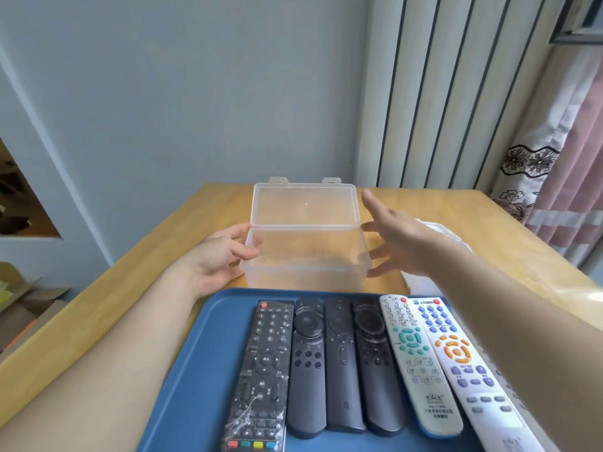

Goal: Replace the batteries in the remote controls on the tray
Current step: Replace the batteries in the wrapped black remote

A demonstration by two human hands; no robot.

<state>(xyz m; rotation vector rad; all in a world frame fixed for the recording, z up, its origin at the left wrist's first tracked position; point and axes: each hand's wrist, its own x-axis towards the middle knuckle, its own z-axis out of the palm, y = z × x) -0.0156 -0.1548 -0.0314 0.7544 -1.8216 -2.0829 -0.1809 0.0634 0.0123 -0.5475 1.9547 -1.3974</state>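
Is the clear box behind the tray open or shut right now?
Open. The clear box has its hinged lid standing up behind it, clasps at the top; nothing visible inside.

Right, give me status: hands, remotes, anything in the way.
Left hand grips clear box, left end; right hand open, spread beside its right end. Six remotes face up on blue tray, untouched. Box lid open; right forearm over rightmost remote.
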